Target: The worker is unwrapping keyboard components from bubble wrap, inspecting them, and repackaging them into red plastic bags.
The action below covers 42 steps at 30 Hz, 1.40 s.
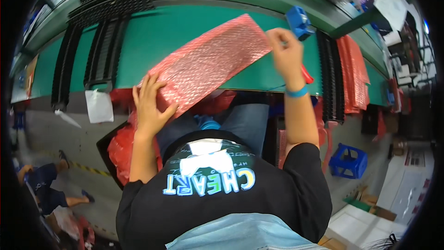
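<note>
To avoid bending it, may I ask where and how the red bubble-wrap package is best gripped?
Probably pinch the red bubble-wrap package at its right end, coming from the right: it lies long and slanted, left hand on its left end, right hand beside the other.

Left hand [151, 105] spread wide, right hand [287, 56] loosely curled

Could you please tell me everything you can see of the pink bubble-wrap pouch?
The pink bubble-wrap pouch is long and roughly rectangular, looking like shiny, translucent plastic with a bubbled surface. A darker band shows through it, though what causes that is unclear. It lies slantwise over the green worktop, its lower-left end reaching past the near edge. The left hand rests on that end, fingers and thumb spread. The right hand is at the upper-right end; whether it grips there is unclear.
</note>
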Each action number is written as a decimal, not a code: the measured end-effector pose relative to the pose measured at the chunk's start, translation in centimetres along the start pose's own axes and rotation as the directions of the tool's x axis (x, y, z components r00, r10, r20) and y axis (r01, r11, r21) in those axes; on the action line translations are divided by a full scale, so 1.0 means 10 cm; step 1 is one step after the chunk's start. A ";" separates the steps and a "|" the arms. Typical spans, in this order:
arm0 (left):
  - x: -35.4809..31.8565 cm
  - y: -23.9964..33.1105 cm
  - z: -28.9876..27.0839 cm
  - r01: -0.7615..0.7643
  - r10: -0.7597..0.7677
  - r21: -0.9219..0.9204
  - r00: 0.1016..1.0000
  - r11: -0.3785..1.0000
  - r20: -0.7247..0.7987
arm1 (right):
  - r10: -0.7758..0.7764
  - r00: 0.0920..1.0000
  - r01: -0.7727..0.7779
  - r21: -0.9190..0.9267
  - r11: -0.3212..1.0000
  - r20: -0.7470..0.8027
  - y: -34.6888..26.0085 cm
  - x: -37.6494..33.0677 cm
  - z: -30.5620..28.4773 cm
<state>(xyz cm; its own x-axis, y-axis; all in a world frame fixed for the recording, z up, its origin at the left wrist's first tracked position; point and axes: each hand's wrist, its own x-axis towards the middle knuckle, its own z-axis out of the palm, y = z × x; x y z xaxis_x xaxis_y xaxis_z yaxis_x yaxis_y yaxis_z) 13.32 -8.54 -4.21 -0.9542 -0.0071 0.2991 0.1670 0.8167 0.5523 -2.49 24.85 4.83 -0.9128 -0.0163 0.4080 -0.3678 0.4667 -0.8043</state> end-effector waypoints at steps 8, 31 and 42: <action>0.06 -0.01 0.06 0.002 -0.003 -0.050 1.000 0.999 -0.006 | 0.669 0.688 -0.698 -0.003 0.716 -0.283 1.25 1.13 -1.36; 0.08 0.02 0.05 0.027 -0.026 -0.051 0.999 0.998 0.019 | 0.521 0.849 -0.463 0.355 0.812 -0.086 1.83 0.59 -1.22; 0.00 -0.04 0.06 0.015 -0.017 -0.055 0.999 0.998 -0.039 | -0.171 0.957 0.254 -0.391 0.885 0.235 0.58 0.22 -0.61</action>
<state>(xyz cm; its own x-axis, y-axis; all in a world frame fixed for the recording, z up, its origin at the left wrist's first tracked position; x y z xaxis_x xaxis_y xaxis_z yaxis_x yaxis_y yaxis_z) 13.07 -8.51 -4.92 -0.9466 -0.0438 0.3194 0.1657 0.7838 0.5985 -5.48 32.92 3.73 -0.8524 -0.3034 0.4259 -0.4879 0.7545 -0.4390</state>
